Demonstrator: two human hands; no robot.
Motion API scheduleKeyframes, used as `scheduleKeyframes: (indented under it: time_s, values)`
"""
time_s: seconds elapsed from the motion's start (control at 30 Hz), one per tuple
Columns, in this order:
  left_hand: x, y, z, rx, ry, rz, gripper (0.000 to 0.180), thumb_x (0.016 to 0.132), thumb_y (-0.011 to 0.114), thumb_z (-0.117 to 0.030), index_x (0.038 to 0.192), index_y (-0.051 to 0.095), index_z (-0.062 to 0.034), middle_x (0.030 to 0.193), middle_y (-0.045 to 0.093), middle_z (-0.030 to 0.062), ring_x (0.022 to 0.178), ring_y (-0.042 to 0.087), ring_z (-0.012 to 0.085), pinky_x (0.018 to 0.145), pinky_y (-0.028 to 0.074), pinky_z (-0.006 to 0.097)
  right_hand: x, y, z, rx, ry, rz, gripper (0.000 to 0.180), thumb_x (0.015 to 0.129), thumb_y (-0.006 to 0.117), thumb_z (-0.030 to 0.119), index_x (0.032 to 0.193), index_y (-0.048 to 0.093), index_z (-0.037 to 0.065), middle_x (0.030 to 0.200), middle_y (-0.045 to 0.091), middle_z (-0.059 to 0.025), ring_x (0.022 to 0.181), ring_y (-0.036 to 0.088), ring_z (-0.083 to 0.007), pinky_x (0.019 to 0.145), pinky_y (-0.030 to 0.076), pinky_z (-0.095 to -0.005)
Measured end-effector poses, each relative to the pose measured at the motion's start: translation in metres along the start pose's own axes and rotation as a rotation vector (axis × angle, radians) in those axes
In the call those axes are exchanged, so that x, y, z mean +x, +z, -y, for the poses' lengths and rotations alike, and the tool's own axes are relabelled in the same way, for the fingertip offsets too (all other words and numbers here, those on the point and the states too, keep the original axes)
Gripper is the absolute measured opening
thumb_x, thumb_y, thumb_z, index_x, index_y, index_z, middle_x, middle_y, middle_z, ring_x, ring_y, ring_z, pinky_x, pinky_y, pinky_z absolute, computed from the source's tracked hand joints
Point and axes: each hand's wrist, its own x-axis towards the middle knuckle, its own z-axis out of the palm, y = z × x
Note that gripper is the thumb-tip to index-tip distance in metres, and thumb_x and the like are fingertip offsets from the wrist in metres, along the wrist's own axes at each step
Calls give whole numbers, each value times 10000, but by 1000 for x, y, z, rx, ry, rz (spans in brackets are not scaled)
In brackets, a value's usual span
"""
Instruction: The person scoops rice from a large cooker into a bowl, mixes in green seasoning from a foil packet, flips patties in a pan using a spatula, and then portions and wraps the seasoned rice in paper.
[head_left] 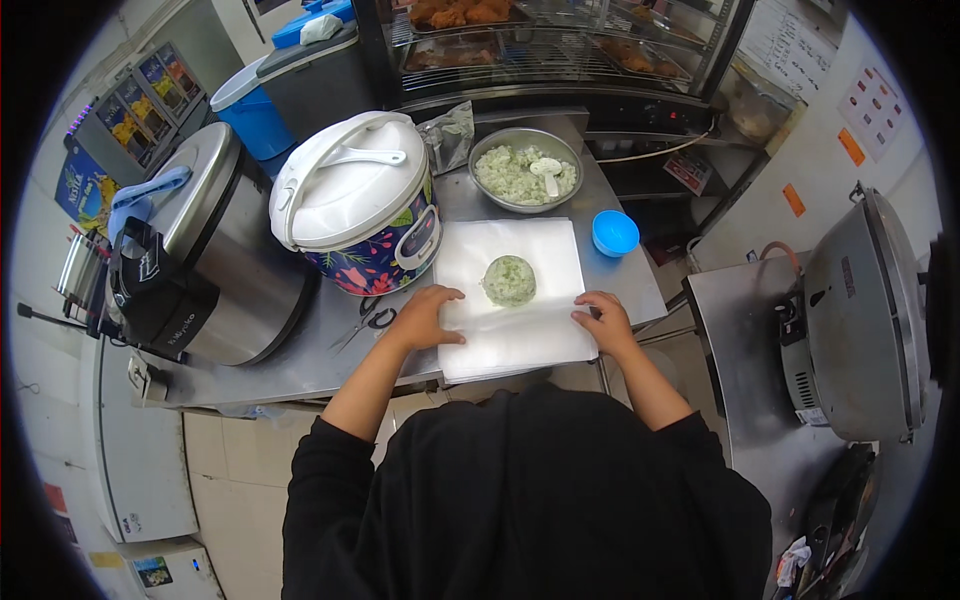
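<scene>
A rounded mound of green-flecked white rice (510, 281) sits on a stack of white paper sheets (530, 350). A faint crease or raised edge crosses the paper on my side of the mound. My left hand (428, 318) lies at the paper's left edge, open, its thumb and forefinger spread apart and touching the sheet. At the right edge, my right hand (606, 322) has its fingers bent around the sheet's side, thumb close to the forefinger. Beyond the paper stands a metal bowl (480, 188) of the same rice, a white scoop (546, 170) resting in it.
A blue cup (615, 233) stands right of the paper. Scissors (372, 315) lie left of it, beside a floral rice container (370, 245) with a white lid. A large steel cooker (240, 270) is farther left. Behind is a glass food cabinet (560, 95); another cooker (860, 310) stands right.
</scene>
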Motion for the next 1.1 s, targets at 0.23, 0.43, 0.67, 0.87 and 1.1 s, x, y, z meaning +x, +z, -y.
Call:
scheduleKeyframes:
  time_s: [0.23, 0.43, 0.67, 0.87, 1.1]
  values:
    - [-17, 11, 13, -41, 207, -56, 251, 626, 645, -80, 869, 583, -72, 852, 584, 61, 922, 504, 267, 825, 381, 342, -7, -1, -22, -18, -220, 54, 237, 565, 651, 8, 789, 593, 61, 857, 591, -62, 874, 500, -229, 778, 392, -318]
    - [-20, 33, 8, -623, -365, -165, 98, 749, 552, -133, 789, 579, -48, 767, 588, 120, 749, 565, 231, 670, 423, 313, -16, -14, -6, 245, 392, 273, 99, 679, 588, 17, 777, 583, 25, 879, 592, -120, 713, 529, -254, 704, 427, -334]
    - [31, 37, -4, -40, -676, -147, 181, 737, 561, -202, 866, 560, -75, 716, 572, 107, 663, 535, 299, 606, 408, 386, 34, -2, 3, -344, 323, 226, 254, 654, 608, 112, 883, 533, 35, 872, 548, -150, 836, 525, -327, 746, 421, -368]
    - [13, 55, -47, 322, 474, -349, 372, 596, 672, -212, 944, 547, -174, 854, 477, 29, 765, 454, 203, 636, 380, 338, 123, 17, 26, -381, -172, 190, 391, 608, 642, 168, 957, 510, 50, 995, 518, -133, 935, 500, -301, 788, 412, -378]
    - [22, 63, -63, 359, 309, -232, 500, 596, 674, -297, 1071, 526, -249, 947, 468, 24, 808, 452, 218, 663, 394, 334, 171, 32, 14, -655, -68, 731, 365, 605, 656, 247, 910, 565, 67, 919, 577, -134, 856, 553, -277, 741, 437, -359]
